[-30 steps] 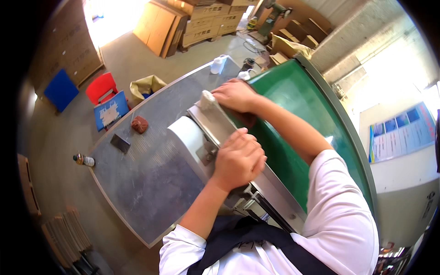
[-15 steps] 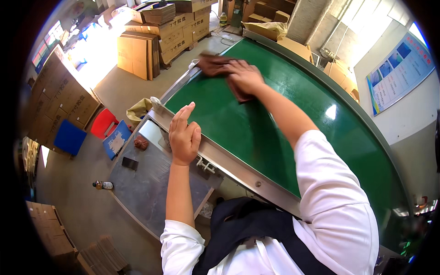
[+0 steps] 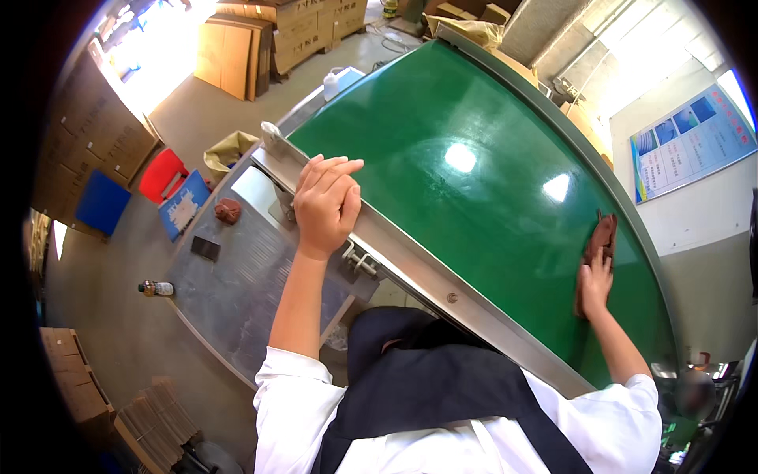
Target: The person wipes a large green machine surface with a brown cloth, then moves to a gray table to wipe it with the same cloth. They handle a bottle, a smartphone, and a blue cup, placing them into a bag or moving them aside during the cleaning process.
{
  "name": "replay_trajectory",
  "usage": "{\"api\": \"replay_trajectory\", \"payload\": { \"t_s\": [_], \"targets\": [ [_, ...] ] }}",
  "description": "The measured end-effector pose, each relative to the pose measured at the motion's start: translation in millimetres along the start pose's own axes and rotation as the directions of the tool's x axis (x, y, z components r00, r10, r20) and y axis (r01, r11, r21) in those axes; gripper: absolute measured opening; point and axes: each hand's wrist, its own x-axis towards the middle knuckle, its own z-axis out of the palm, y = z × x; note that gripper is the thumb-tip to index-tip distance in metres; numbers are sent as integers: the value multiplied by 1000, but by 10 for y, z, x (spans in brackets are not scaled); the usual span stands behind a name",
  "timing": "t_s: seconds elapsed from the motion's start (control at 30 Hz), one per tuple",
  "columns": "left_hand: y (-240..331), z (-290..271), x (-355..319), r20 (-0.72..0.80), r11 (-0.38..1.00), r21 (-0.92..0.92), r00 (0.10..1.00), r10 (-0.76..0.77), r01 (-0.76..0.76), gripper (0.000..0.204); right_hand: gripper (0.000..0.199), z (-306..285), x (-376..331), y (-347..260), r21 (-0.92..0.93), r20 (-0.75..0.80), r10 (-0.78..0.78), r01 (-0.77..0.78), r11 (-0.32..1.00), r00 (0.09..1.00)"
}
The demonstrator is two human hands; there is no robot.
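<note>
Wiping evenly calls for the brown cloth (image 3: 606,237) pressed flat beneath the spread right hand (image 3: 597,284) at the green belt (image 3: 450,221)'s right end, the left hand (image 3: 326,204) loosely bent over its near edge.

Green gleams from the glossy, flat belt surface (image 3: 474,237) on my remote feed, where I also see a reddish-brown crumpled cloth (image 3: 602,237), a silver-grey straight metal rail (image 3: 426,276), a white-blotched blue square panel (image 3: 183,204) and a red plastic chair (image 3: 162,175).
</note>
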Motion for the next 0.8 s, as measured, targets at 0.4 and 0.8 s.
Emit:
{"api": "replay_trajectory", "payload": {
  "t_s": [0.4,0.8],
  "targets": [
    [-198,-82,-107,84,1000,-26,996,8,-6,42,54,-1114,608,-5201,94,-323,-933,986,134,158],
    [-412,132,-30,204,964,152,961,187,-220,53,47,-427,265,-3364,357,-313,-947,933,-43,76]
  ]
}}
